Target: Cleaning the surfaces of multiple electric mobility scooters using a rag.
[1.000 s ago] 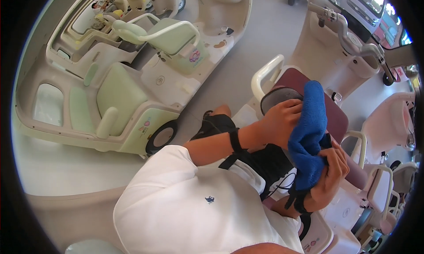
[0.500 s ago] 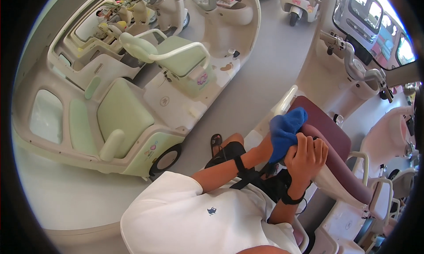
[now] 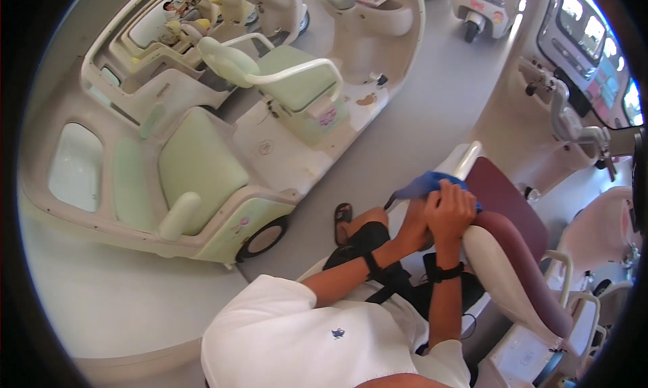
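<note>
A blue cloth [image 3: 425, 183] is bunched up between my two hands, close to the maroon seat of a small pale vehicle. My right hand [image 3: 453, 209] is closed, with its bent fingers wrapped over the cloth. Just to the left, my left hand [image 3: 414, 223] presses against it and grips the cloth from below; most of its fingers are hidden behind the right hand and the fabric. One end of the cloth sticks out to the left, and a little blue shows right of the knuckles. The maroon seat [image 3: 509, 202] lies just beyond my hands.
On the left stands a pale green and cream vehicle [image 3: 263, 206] with green seats [image 3: 202, 169]. Grey floor [image 3: 412, 118] runs between it and the vehicle at my right. Metal handlebars [image 3: 567, 115] rise at the upper right. A white three-wheeler [image 3: 482, 7] stands far off.
The cloth has gone from draped over my left hand to bunched, with an end swung left. My hands have drawn together, and the whole view has shifted slightly.
</note>
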### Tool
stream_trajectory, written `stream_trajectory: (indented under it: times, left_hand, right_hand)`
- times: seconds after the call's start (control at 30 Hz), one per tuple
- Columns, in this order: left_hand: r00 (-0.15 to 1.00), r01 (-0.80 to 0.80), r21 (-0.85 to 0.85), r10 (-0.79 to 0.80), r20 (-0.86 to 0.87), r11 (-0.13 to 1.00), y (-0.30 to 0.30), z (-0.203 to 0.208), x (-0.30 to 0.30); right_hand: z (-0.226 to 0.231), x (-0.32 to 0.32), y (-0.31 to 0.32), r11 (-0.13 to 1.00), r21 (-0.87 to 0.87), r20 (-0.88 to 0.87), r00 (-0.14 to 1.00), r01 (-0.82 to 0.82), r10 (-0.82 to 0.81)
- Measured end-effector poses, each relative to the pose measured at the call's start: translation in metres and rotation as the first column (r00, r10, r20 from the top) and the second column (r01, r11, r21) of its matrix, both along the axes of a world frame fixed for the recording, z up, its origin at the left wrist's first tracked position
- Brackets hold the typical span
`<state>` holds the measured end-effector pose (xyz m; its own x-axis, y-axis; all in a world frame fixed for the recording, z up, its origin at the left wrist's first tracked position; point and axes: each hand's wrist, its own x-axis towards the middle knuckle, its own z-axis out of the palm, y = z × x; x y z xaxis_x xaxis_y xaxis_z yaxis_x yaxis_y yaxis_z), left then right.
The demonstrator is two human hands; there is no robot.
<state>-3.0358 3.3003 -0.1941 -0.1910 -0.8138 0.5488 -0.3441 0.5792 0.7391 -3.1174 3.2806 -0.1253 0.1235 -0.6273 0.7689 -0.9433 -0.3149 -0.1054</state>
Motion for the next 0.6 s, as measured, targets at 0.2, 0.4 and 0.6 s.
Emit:
stream_trajectory:
  times: [0.2,0.4,0.6]
  left_hand:
    - [0.942,-0.007,0.213,0.078,-0.326,0.977,-0.043,0.008,0.007]
    - [0.917,0.391,0.363,-0.393,-0.071,0.846,-0.073,0.001,0.011]
    - [0.905,0.375,0.496,-0.425,-0.015,0.783,-0.098,0.014,-0.007]
  right_hand:
    - [0.014,0.010,-0.018,0.951,0.170,0.018,0.964,0.260,-0.266]
    - [0.018,0.013,-0.028,0.813,0.425,0.089,0.875,0.398,-0.476]
    - [0.025,0.003,-0.056,0.710,0.607,0.120,0.843,0.356,-0.525]
